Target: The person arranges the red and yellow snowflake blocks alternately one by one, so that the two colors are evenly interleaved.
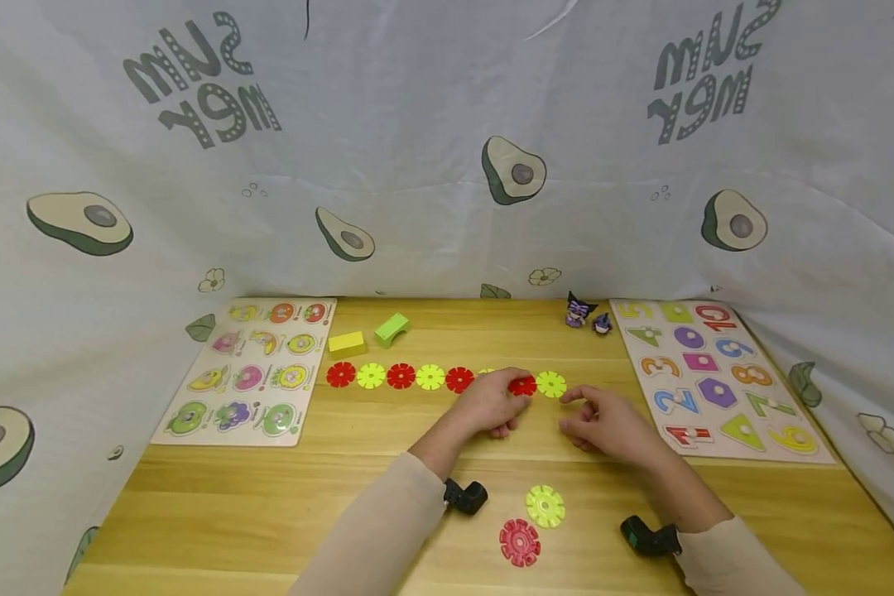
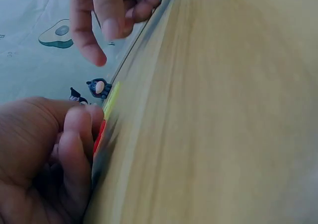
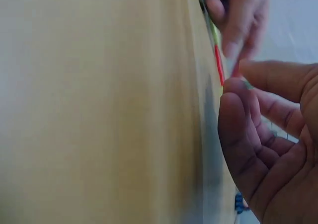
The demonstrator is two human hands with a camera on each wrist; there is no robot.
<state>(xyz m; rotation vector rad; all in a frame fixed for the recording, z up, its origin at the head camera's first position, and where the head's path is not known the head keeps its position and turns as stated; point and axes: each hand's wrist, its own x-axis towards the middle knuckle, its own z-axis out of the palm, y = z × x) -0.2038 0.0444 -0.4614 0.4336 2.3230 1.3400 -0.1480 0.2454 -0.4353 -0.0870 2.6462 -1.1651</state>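
A row of red and yellow-green notched plastic discs runs across the table, alternating in colour. My left hand (image 1: 489,403) reaches over the row near its right end, finger and thumb at the edges of a red notched disc (image 1: 523,386), partly hiding it and covering most of a yellow one to its left. In the left wrist view, that red disc (image 2: 99,137) shows edge-on at the curled fingertips. Beside the last yellow notched disc (image 1: 551,384), my right hand (image 1: 609,422) hovers with thumb and index apart, nothing between them.
Nearer me lie a loose yellow disc (image 1: 545,507) and a pinkish-red disc (image 1: 520,543). Yellow (image 1: 347,344) and green (image 1: 392,329) blocks stand behind the row. A fruit puzzle board (image 1: 186,377) is left, a number board (image 1: 723,447) right. Two small figurines (image 1: 578,313) stand at the back.
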